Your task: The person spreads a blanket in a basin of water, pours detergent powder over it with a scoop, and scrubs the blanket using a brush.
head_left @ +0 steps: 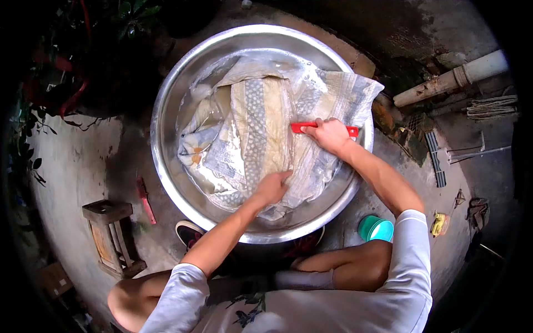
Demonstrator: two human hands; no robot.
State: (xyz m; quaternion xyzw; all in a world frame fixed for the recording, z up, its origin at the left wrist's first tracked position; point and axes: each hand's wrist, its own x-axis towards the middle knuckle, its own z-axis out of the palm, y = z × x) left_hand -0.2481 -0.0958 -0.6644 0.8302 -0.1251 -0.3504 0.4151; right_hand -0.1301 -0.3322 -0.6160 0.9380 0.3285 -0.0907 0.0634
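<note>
A large round metal basin [166,183] holds soapy water and a wet patterned cloth [255,122] with beige, grey and dotted stripes. One corner of the cloth hangs over the basin's right rim. My right hand [328,136] is closed round a red brush [352,131], which lies against the cloth right of the middle; its underside is hidden. Lower down, my left hand [272,187] is closed on the cloth near a fold, with its fingers partly out of sight.
Right of my feet stands a teal tub [376,228]. On the left are a small wooden stool [114,238] and a red-handled tool [145,201] on the floor. A pale pipe [449,80] lies at the upper right, plants [133,16] at the upper left.
</note>
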